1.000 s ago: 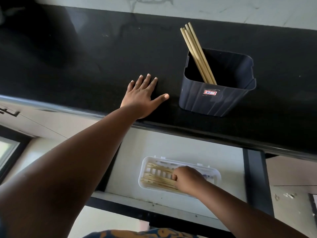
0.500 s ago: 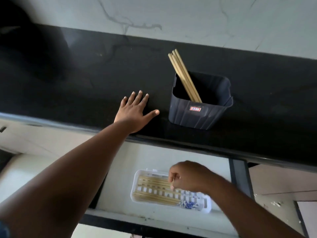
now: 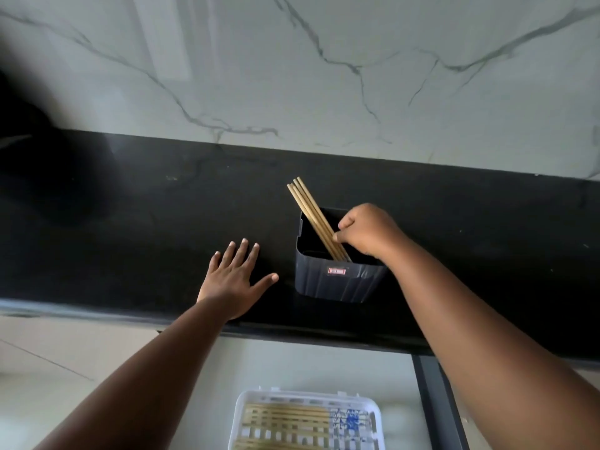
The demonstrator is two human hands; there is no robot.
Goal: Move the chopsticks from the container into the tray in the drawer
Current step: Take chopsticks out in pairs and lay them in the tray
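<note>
We log a dark ribbed container [image 3: 337, 277] standing on the black worktop [image 3: 130, 222], holding several wooden chopsticks [image 3: 311, 212] that lean up and to the left past its rim. Our right hand [image 3: 367, 232] reaches into the container, fingers pinching the chopsticks. Our left hand [image 3: 235, 280] lies flat and spread on the worktop, just beside the container. Below, a white slotted tray [image 3: 305, 420] in the drawer [image 3: 292, 368] holds more chopsticks lying flat.
</note>
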